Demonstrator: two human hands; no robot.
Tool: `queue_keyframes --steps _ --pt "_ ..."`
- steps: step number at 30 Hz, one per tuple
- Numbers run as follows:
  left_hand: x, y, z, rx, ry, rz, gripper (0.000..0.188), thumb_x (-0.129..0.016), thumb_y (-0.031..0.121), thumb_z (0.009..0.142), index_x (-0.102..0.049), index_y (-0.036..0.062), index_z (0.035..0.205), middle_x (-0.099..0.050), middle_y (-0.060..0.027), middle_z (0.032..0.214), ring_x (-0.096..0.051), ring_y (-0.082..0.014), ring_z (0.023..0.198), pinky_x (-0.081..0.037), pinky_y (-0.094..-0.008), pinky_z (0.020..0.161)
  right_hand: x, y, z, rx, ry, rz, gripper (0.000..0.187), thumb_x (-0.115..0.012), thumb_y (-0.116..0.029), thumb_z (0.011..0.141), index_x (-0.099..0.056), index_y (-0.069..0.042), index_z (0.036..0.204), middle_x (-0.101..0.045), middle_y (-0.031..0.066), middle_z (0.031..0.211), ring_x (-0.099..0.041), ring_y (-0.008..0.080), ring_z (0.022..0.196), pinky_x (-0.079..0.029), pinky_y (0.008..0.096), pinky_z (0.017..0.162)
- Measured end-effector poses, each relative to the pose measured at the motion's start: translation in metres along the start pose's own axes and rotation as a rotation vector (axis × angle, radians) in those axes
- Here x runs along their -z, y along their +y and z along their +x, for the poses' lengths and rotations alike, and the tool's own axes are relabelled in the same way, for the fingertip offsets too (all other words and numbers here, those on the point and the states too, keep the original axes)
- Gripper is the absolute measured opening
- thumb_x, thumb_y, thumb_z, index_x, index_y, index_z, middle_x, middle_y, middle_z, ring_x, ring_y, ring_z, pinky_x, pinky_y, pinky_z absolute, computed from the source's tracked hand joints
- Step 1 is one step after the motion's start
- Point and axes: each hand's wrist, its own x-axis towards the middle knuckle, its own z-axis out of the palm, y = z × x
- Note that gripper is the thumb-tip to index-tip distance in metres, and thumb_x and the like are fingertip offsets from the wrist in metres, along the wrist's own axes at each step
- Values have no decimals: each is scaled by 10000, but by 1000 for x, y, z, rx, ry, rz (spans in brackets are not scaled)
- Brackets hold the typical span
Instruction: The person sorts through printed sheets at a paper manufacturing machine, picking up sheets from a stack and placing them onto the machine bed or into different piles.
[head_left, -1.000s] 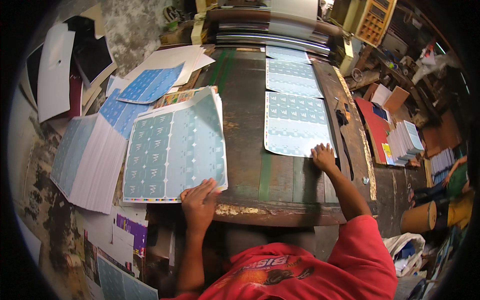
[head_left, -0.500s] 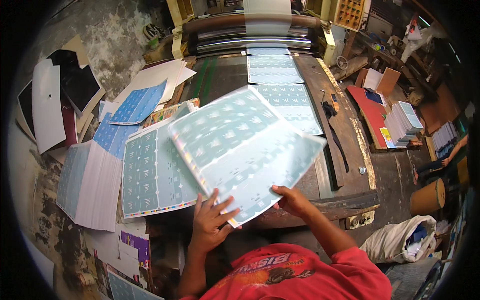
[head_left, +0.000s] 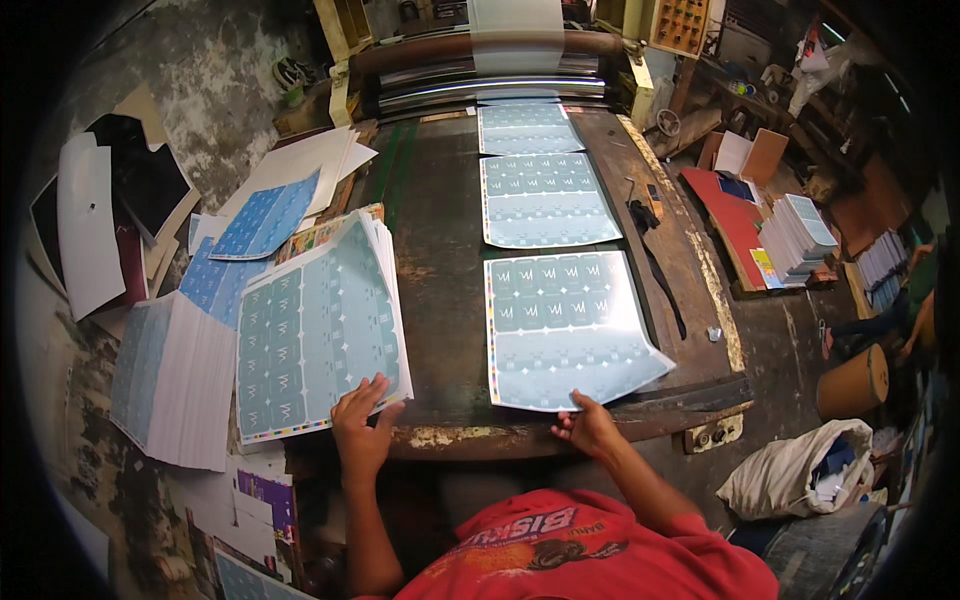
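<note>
Lifted sheet [head_left: 565, 330] now flat on table [head_left: 440, 250]; three sheets in row; right hand [head_left: 590, 428] fingers seemingly pinching edge, left hand [head_left: 360, 425] fingers spread on stack [head_left: 315, 330].

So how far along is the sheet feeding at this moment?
Already done: two printed sheets lie in line further up the worn table, toward the rollers. In hand: the right hand touches the near edge of a third sheet; the left hand rests on the stack. Left: that stack looks thick, so many sheets remain.

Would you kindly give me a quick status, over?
Left hand on sheet stack. Right hand pinching nearest sheet on table. Nothing in the way.
</note>
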Motion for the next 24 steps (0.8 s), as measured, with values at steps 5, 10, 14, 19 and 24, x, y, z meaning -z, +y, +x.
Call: queue_keyframes --steps 5,10,14,19,24 --pt "5 0 6 182 -7 -220 277 -655 253 948 -721 40 1112 -700 -135 1176 -638 -301 1125 -462 -378 953 -14 -34 30 36 -18 -27 433 -453 -424 1028 -521 2 1058 -609 115 834 -553 178 669 -536 463 842" --pt "-13 -7 0 313 117 -213 428 -540 343 1022 -689 -47 1117 -694 -218 1077 -660 -324 1022 -482 -373 928 -20 -46 49 106 -20 -27 467 -424 -441 1033 -493 10 1133 -612 132 890 -567 195 725 -529 465 858" --pt "-7 -29 4 644 431 -907 509 -541 378 1020 -635 -99 1170 -670 -123 1110 -613 -231 1059 -437 -345 992 -35 -44 64 173 -18 -29 458 -441 -429 1025 -478 7 1160 -618 130 930 -577 216 796 -517 474 869" --pt "-7 5 19 516 575 -881 442 -501 328 1043 -657 -83 1094 -676 -131 1060 -611 -228 1002 -442 -322 972 -34 -43 73 288 130 21 472 -487 -402 999 -464 -26 1285 -623 112 1077 -568 228 860 -500 455 880" --pt "-7 33 -15 187 125 -366 327 -503 262 1028 -721 42 922 -715 -87 894 -652 -244 873 -436 -374 957 -73 -33 19 271 -51 -84 534 -530 -400 984 -387 -96 1400 -599 112 1156 -607 213 877 -535 426 835"
